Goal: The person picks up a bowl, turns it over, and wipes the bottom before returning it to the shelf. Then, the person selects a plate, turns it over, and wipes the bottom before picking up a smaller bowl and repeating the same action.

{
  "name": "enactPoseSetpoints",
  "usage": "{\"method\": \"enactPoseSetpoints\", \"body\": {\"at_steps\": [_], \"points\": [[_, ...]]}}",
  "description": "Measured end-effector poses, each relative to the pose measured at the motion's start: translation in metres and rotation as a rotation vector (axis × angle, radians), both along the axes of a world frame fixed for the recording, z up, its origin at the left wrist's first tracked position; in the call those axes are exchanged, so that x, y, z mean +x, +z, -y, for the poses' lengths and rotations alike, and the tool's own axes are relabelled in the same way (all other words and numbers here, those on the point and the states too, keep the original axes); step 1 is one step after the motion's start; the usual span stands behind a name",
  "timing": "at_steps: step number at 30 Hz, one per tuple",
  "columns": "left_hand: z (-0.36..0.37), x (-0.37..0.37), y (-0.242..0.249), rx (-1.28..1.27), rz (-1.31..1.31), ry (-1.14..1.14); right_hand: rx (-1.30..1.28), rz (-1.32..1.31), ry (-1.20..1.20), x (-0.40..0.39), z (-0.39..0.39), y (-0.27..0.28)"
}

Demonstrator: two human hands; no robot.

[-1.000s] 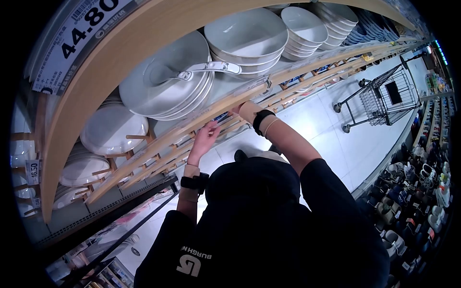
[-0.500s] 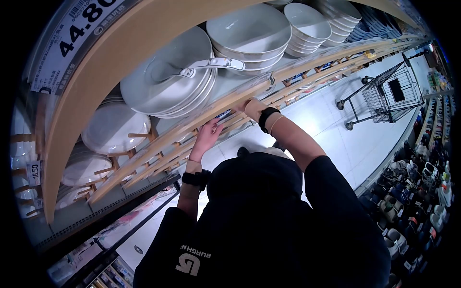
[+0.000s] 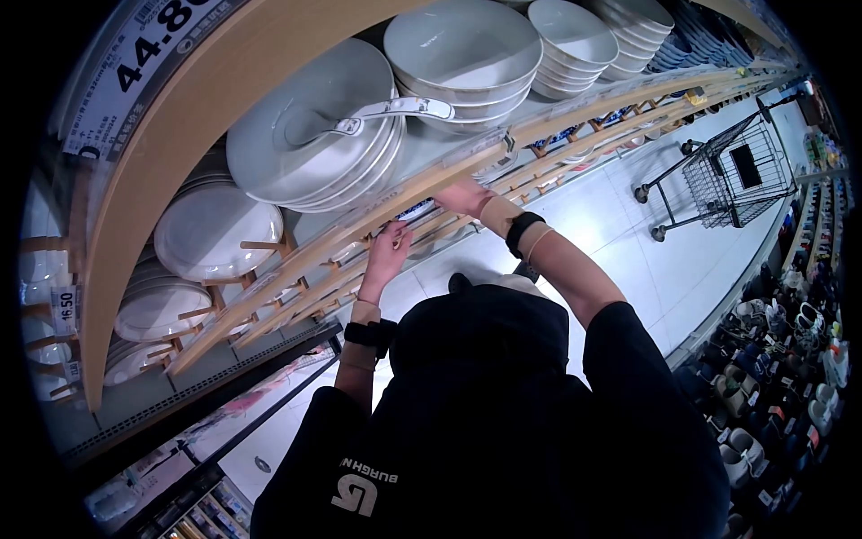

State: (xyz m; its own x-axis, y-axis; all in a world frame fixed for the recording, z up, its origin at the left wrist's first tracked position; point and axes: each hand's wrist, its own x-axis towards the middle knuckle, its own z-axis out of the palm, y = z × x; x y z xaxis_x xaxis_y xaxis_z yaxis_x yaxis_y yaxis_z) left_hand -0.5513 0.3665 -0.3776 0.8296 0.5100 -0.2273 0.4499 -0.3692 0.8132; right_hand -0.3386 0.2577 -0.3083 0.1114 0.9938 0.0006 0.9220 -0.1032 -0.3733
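My left hand (image 3: pixel 387 254) is raised to the front of the wooden shelving, just under an upper shelf edge (image 3: pixel 409 190). Its fingers are loosely bent and slightly apart, with nothing visible between them. To the right, my right hand (image 3: pixel 461 197) reaches in under the same edge, which hides its fingertips. Between the two hands shows part of a blue-and-white dish (image 3: pixel 417 210) on a lower level. Directly above are stacked large white bowls (image 3: pixel 296 157), the top one holding a white ladle (image 3: pixel 404 109) with a patterned handle.
More stacked white bowls (image 3: pixel 467 49) line the upper shelf. White plates (image 3: pixel 218 232) stand in wooden racks at left, near price tags (image 3: pixel 153 54). A shopping cart (image 3: pixel 732 175) is on the tiled floor at right, before shelves of shoes (image 3: pixel 745 386).
My right hand and forearm have shifted slightly right and back, baring more of the hand. More of the blue-and-white dish shows between my hands. My left hand stays nearly in place.
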Motion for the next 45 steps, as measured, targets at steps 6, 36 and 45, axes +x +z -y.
{"method": "enactPoseSetpoints", "body": {"at_steps": [6, 36, 45], "points": [[0.001, 0.003, -0.013, -0.038, 0.081, 0.065, -0.030, -0.027, -0.010, -0.001, 0.011, 0.016], [0.020, 0.059, -0.029, -1.148, 0.607, 0.673, 0.502, 0.078, -0.002, -0.013, 0.083, 0.021], [0.049, 0.015, 0.067, -0.293, 0.475, -0.062, 0.585, -0.282, -0.156, -0.037, 0.136, 0.067]]}}
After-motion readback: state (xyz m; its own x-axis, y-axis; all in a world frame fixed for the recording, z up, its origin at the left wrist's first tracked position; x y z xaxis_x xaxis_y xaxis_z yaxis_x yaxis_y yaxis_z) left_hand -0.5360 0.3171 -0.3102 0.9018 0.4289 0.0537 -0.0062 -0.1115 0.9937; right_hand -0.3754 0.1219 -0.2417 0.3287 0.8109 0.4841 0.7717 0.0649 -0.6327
